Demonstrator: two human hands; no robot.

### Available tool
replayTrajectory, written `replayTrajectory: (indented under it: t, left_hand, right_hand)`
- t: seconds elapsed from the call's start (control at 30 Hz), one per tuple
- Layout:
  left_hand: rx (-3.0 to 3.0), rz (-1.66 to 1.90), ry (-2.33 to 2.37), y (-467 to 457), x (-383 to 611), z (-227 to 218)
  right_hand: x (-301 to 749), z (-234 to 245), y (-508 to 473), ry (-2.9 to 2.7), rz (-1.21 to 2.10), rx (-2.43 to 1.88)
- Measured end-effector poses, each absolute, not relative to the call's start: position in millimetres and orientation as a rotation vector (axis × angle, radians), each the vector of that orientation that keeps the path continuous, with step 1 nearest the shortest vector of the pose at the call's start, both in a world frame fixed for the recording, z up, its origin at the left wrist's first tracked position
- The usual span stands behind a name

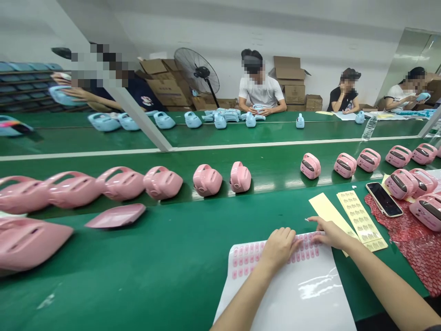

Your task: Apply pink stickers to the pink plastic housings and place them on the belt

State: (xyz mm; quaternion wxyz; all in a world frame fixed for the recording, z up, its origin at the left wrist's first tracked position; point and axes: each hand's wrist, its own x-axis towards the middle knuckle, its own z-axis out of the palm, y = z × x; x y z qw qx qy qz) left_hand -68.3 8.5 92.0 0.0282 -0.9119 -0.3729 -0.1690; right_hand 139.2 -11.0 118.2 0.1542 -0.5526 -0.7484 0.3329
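A glossy white sheet [296, 294] with rows of small pink stickers [244, 259] lies on the green table in front of me. My left hand [280, 248] rests on the sticker rows, fingers curled down onto them. My right hand [330, 232] presses fingertips on the sheet's upper right corner, beside a plain yellow backing strip [325, 209]. Neither hand lifts anything that I can see.
A yellow sticker sheet [360, 216], a phone [384, 199] and red bubble wrap [413, 239] lie at right. Pink plastic housings [206, 180] line the belt, more piled at left [27, 239] and right [403, 181]. Other people sit across at blue housings [193, 119].
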Motion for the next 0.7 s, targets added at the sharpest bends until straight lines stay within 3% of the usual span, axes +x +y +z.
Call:
replayTrajectory:
  t: [0.27,0.47,0.7]
  left_hand:
    - [-2.782,-0.617,-1.225,22.6,-56.4,74.9]
    - [-2.800,-0.621,-1.258,22.1,-55.7,73.7]
    - [-2.845,-0.598,-1.241,20.1,-73.1,79.6]
  right_hand:
    - [119.2,111.4,-18.1,-2.406,0.272,-1.494]
    - [112.8,92.7,-14.2,-2.251,0.626,-1.536]
    - [119.7,112.6,-2.7,-2.094,1.010,-1.617]
